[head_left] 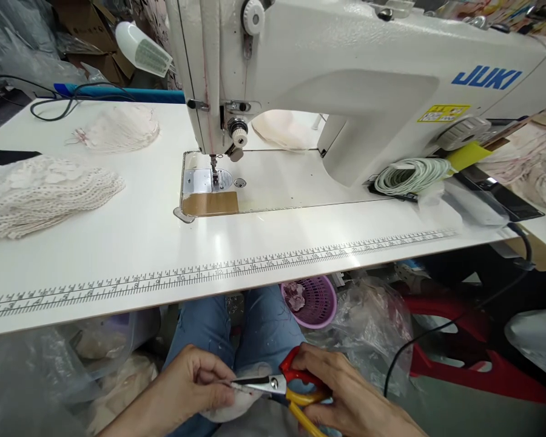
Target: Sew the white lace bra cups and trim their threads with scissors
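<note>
Pinching fabric [235, 408], L fingers [217, 389]; scissors [273, 384] touching

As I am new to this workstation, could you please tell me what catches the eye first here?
The white JUKI sewing machine fills the top of the view, standing on the white table. Low in front, the right hand holds red-and-yellow scissors to a white fabric piece pinched by the left hand. Stacked lace pieces lie at the table's left.
</note>
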`<state>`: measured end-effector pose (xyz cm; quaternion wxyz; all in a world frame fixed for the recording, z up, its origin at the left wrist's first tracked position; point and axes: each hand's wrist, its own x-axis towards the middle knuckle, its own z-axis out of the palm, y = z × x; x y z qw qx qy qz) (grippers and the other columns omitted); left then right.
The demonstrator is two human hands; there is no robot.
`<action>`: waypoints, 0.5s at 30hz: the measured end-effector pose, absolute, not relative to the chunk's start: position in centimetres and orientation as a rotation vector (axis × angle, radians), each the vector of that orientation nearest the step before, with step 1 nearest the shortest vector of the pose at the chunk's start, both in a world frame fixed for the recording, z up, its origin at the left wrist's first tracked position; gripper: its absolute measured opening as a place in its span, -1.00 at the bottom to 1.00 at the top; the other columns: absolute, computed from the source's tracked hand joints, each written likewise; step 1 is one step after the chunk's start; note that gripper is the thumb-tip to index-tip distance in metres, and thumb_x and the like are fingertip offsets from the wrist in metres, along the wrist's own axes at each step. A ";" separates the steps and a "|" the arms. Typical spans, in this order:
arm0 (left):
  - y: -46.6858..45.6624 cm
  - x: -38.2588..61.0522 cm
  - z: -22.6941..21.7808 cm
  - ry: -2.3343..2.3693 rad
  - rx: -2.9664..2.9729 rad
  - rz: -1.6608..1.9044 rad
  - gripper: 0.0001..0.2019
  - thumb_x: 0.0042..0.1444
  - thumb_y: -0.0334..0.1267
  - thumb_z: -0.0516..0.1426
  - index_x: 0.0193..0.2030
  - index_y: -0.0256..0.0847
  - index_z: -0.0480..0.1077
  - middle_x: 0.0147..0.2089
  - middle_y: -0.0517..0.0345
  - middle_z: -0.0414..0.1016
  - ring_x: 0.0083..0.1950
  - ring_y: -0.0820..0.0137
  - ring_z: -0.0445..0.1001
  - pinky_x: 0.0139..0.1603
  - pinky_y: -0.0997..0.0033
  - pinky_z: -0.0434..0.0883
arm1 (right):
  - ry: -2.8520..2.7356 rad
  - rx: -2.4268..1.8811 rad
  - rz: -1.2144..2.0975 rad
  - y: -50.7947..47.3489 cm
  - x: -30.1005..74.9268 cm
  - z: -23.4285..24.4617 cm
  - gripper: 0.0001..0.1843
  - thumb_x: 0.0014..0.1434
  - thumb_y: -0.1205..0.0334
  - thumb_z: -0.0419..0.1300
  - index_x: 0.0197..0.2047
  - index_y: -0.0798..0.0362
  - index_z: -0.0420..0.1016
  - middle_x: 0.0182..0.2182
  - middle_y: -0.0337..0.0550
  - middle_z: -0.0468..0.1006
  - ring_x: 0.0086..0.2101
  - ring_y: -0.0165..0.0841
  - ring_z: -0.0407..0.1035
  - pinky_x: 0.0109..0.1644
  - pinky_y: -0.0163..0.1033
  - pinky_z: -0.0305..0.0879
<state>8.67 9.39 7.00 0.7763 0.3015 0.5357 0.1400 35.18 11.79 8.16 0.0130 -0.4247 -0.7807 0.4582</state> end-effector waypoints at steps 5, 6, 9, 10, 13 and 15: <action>9.7 8.4 6.9 1.165 0.646 0.322 -0.61 -0.32 -0.02 0.39 -0.43 -0.31 0.56 -0.50 0.13 0.59 -0.51 0.49 0.38 -0.46 0.57 0.23 | -2.422 -1.357 1.244 11.7 36.5 9.1 -0.58 -0.02 0.33 0.20 -0.04 -0.06 0.38 -0.15 -0.12 0.47 -0.24 -0.27 0.41 -0.28 -0.34 0.35; 9.7 8.3 6.9 1.165 0.661 0.319 -0.60 -0.31 -0.01 0.39 -0.42 -0.30 0.56 -0.50 0.13 0.59 -0.50 0.47 0.40 -0.46 0.56 0.24 | -2.412 -1.357 1.159 12.0 36.9 9.8 -0.56 -0.02 0.31 0.21 -0.02 -0.07 0.37 -0.12 -0.10 0.46 -0.21 -0.25 0.41 -0.26 -0.33 0.37; 9.6 7.8 6.5 1.158 0.722 0.335 -0.58 -0.28 0.04 0.37 -0.38 -0.29 0.57 -0.48 0.12 0.58 -0.47 0.43 0.42 -0.44 0.53 0.26 | -2.367 -1.320 0.870 14.8 38.4 12.5 -0.63 0.06 0.23 0.19 -0.02 -0.08 0.36 -0.15 -0.08 0.46 -0.24 -0.24 0.42 -0.26 -0.29 0.38; 9.5 7.7 6.3 1.159 0.747 0.352 -0.56 -0.29 0.06 0.37 -0.37 -0.29 0.57 -0.50 0.13 0.56 -0.49 0.44 0.41 -0.45 0.53 0.25 | -2.356 -1.327 0.783 16.2 39.0 13.2 -0.68 0.11 0.20 0.16 -0.02 -0.07 0.35 -0.19 -0.08 0.46 -0.28 -0.26 0.42 -0.29 -0.29 0.37; 9.7 7.0 5.9 1.165 0.852 0.381 -0.56 -0.32 0.10 0.36 -0.41 -0.24 0.58 -0.59 0.19 0.49 -0.54 0.47 0.36 -0.50 0.53 0.22 | -2.372 -1.360 0.547 21.5 40.6 14.6 -0.67 0.19 0.11 0.11 0.03 -0.06 0.31 -0.20 -0.08 0.47 -0.32 -0.28 0.42 -0.30 -0.26 0.37; 10.3 6.4 6.2 1.133 0.963 0.385 -0.63 -0.30 0.12 0.35 -0.48 -0.14 0.58 -0.59 0.21 0.49 -0.50 0.40 0.40 -0.47 0.47 0.27 | -2.457 -1.349 0.402 25.5 41.8 14.6 -0.68 0.21 0.04 0.07 -0.01 -0.04 0.35 -0.24 -0.07 0.49 -0.38 -0.27 0.42 -0.34 -0.22 0.38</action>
